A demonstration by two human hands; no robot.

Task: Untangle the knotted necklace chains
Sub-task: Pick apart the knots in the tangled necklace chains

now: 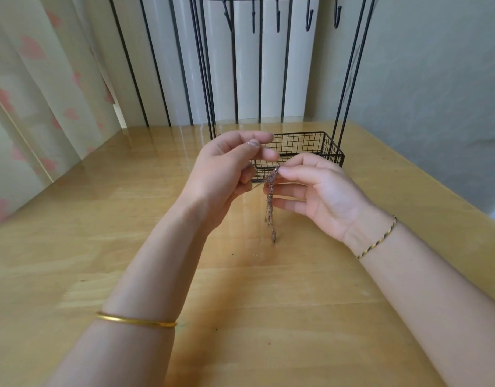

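Note:
A thin rose-gold tangle of necklace chains (270, 203) hangs in the air above the wooden table (73, 261), its lower end dangling close to the tabletop. My right hand (319, 191) pinches the top of the tangle between thumb and forefinger, the other fingers stretched out to the left. My left hand (226, 169) is raised just left of it and pinches a fine strand near its thumb tip; a strand also runs from its lower fingers to the tangle.
A black wire jewellery stand (299, 146) with a mesh basket base and a row of hooks (280, 18) at the top stands right behind my hands. Curtains hang at the left, a wall is at the right.

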